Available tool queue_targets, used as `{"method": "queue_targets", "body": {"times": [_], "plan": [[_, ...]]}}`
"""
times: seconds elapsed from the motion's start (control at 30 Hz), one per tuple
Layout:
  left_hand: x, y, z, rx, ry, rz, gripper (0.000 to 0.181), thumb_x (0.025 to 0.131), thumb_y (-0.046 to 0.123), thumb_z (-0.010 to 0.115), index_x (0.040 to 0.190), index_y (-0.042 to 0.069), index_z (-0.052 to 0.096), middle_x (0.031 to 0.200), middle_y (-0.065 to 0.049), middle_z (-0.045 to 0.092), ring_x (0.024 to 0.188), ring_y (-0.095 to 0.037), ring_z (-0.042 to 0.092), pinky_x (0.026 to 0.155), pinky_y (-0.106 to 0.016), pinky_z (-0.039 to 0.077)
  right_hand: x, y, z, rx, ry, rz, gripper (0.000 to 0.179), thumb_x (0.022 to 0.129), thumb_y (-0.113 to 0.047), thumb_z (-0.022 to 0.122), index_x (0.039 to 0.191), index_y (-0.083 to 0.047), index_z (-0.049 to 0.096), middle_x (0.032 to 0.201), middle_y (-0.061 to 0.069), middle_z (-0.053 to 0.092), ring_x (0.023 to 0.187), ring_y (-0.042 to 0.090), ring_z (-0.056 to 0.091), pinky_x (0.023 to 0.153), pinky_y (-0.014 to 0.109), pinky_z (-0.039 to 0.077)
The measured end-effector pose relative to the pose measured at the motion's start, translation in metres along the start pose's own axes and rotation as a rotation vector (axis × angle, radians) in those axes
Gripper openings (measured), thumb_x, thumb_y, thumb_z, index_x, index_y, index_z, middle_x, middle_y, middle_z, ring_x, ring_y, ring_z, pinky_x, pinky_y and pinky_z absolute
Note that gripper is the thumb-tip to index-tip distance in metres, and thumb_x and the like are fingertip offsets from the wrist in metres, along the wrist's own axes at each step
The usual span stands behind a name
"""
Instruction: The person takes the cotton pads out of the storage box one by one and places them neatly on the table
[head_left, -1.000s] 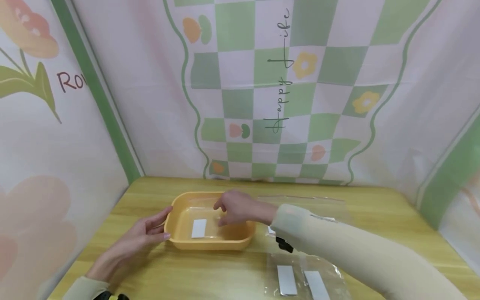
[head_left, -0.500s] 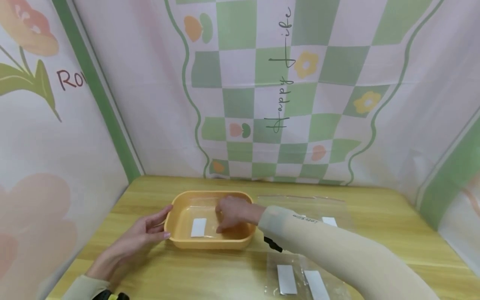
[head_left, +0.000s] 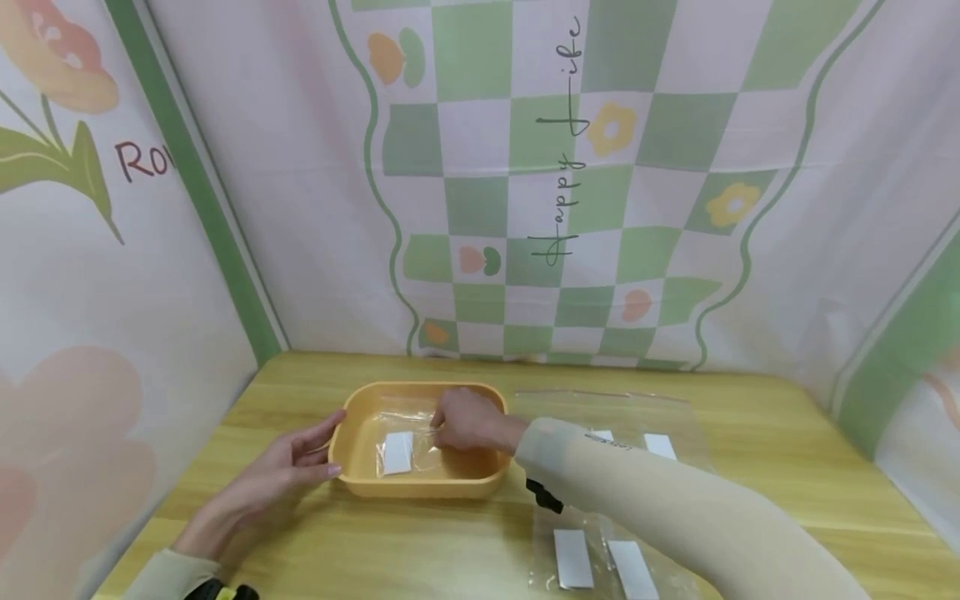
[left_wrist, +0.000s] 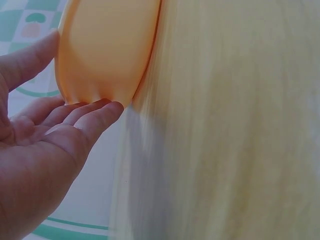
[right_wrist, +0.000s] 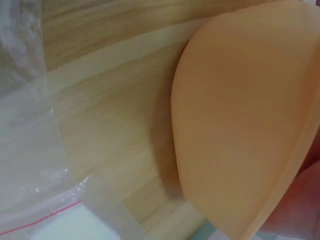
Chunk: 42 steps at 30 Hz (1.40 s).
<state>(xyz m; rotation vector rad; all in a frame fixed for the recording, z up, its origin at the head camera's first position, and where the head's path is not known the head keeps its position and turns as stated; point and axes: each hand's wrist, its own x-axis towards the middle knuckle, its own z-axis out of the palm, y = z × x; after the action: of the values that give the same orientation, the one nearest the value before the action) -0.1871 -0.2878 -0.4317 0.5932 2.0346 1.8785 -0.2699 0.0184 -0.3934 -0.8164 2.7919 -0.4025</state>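
Note:
A yellow plastic basin point(head_left: 420, 490) stands on the table. Inside it lies a clear plastic bag point(head_left: 426, 454) with a white label point(head_left: 397, 452). My right hand point(head_left: 468, 419) reaches into the basin and pinches the bag's right part; its fingertips are partly hidden. In the right wrist view the basin's wall point(right_wrist: 235, 110) covers most of that hand point(right_wrist: 295, 205). My left hand point(head_left: 288, 462) touches the basin's left end, fingers fairly straight. The left wrist view shows its fingertips point(left_wrist: 112, 107) against the basin's outer wall point(left_wrist: 107, 55).
Right of the basin, clear zip bags with white labels lie flat: one bag point(head_left: 600, 408) farther back, partly under the right forearm, others point(head_left: 543, 558) nearer the front. A printed cloth point(head_left: 480, 208) hangs behind the wooden table point(head_left: 420, 550).
My right hand has lowered into the basin and its fingers have closed on the bag. The bag has wrinkled and its label has shifted slightly. The left hand stays in place.

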Motion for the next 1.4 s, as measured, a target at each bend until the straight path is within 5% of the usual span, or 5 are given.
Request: {"method": "queue_targets", "body": {"times": [0.27,0.43,0.7,0.97,1.4], "plan": [[-0.001,0.001,0.001,0.005,0.009,-0.011,0.088,0.096,-0.002,0.070,0.161,-0.012,0.011,0.166,-0.033,0.005,0.143,-0.060,0.030,0.107,-0.032,0.049,-0.004,-0.001,-0.002,0.299,0.109,-0.115,0.017,0.096,-0.008,0.074,0.111,-0.004,0.083,0.106,0.006,0.080,0.090,0.015,0.071,0.079,0.025,0.057],[0.000,0.000,0.001,0.012,0.004,-0.001,0.087,0.097,-0.003,0.069,0.160,-0.013,0.010,0.166,-0.034,0.004,0.143,-0.061,0.029,0.107,-0.032,0.049,-0.005,-0.008,-0.001,0.611,0.066,-0.055,0.029,0.097,-0.007,0.075,0.123,0.005,0.075,0.090,0.012,0.080,0.071,0.023,0.075,0.061,0.027,0.061],[0.000,0.000,0.001,0.014,0.004,-0.004,0.085,0.097,-0.006,0.067,0.160,-0.014,0.010,0.166,-0.035,0.005,0.143,-0.061,0.027,0.107,-0.030,0.049,-0.001,-0.024,0.012,1.052,-0.010,0.038,0.059,0.087,0.008,0.080,0.141,0.014,0.057,0.096,0.021,0.078,0.075,0.032,0.077,0.064,0.039,0.066],[0.000,-0.001,0.001,0.002,-0.002,-0.004,0.085,0.098,-0.005,0.066,0.161,-0.013,0.009,0.166,-0.034,0.005,0.144,-0.060,0.027,0.108,-0.030,0.048,-0.001,-0.038,0.010,1.093,-0.065,0.086,0.081,0.082,0.016,0.080,0.155,0.008,0.044,0.146,0.033,0.055,0.068,0.034,0.076,0.058,0.038,0.066],[-0.001,0.002,0.002,0.003,0.006,-0.015,0.087,0.098,-0.002,0.069,0.160,-0.014,0.010,0.166,-0.034,0.004,0.144,-0.060,0.027,0.107,-0.030,0.049,-0.007,-0.032,-0.001,0.999,-0.120,0.051,0.092,0.081,0.016,0.083,0.159,0.008,0.035,0.161,0.029,0.038,0.065,0.031,0.076,0.060,0.036,0.066]]}}
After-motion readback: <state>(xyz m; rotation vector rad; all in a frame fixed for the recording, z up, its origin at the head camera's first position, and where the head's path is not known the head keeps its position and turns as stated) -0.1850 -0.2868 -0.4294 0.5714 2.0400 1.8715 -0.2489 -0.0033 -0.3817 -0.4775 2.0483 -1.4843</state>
